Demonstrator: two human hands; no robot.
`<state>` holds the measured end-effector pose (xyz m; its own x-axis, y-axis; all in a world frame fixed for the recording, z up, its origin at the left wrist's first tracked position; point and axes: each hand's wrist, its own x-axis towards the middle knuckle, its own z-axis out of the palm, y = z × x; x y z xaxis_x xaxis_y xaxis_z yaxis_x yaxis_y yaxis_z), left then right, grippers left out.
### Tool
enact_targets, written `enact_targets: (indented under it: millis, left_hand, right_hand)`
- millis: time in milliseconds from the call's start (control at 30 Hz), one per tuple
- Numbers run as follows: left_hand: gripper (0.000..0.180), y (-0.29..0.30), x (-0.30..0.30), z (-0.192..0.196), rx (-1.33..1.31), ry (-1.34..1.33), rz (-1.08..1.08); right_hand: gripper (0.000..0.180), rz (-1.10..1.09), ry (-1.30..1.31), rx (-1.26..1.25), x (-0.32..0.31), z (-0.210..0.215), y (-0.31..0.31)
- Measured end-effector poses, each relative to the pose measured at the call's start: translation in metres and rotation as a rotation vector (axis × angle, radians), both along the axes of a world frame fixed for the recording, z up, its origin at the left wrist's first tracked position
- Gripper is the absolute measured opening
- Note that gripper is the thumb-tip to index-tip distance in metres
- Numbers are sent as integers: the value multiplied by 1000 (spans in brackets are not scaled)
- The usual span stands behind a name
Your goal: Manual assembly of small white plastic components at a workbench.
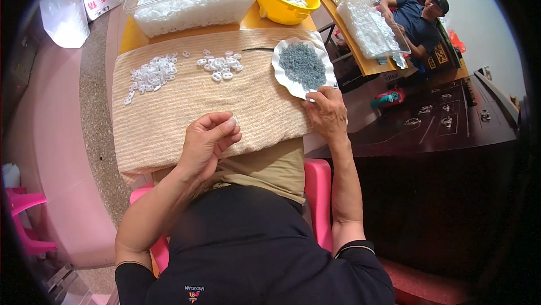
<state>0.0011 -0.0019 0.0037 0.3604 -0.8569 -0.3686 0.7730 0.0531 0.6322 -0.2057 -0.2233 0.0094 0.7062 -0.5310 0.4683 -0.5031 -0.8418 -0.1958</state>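
Nearest the wearer, the left hand (205,136) is closed in a pinch on a small white plastic piece (232,119), held between thumb and fingertips above the near edge of the striped cloth (169,119), apparently raised for close handling. At about 2 o'clock from it, the right hand (328,112) rests on the cloth's corner, fingertips curled at the near rim of the white scalloped plate (285,76); whether it grips anything cannot be told. The plate holds a heap of small grey-blue parts (304,63), set within easy reach of that hand.

Farther out, two loose groups of white pieces (151,74) lie on the cloth at 11 and 12 o'clock, kept apart, likely as separate lots. Beyond, on the bench (131,37), stand a clear bin (191,9) of white pieces and a yellow bowl (284,9). At 2 o'clock, far, another person (420,20) sits.
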Motion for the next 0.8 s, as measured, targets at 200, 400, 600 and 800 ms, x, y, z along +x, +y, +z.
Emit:
enact_targets:
  millis: [200, 400, 600, 800]
  left_hand:
    - [15, 0, 0, 0, 10, 3, -2]
    - [15, 0, 0, -1, 21, -1, -2]
    - [16, 0, 0, -3, -3, 8, -17]
    - [15, 0, -1, -2, 7, 4, -19]
  right_hand:
    - [16, 58, -85, -44, 2, -9, -5]
    - [11, 105, -126, -77, 1, -9, -3]
    - [8, 114, -234, 102, -1, -10, -5]
    - [7, 84, -279, 192, 3, -5, -10]
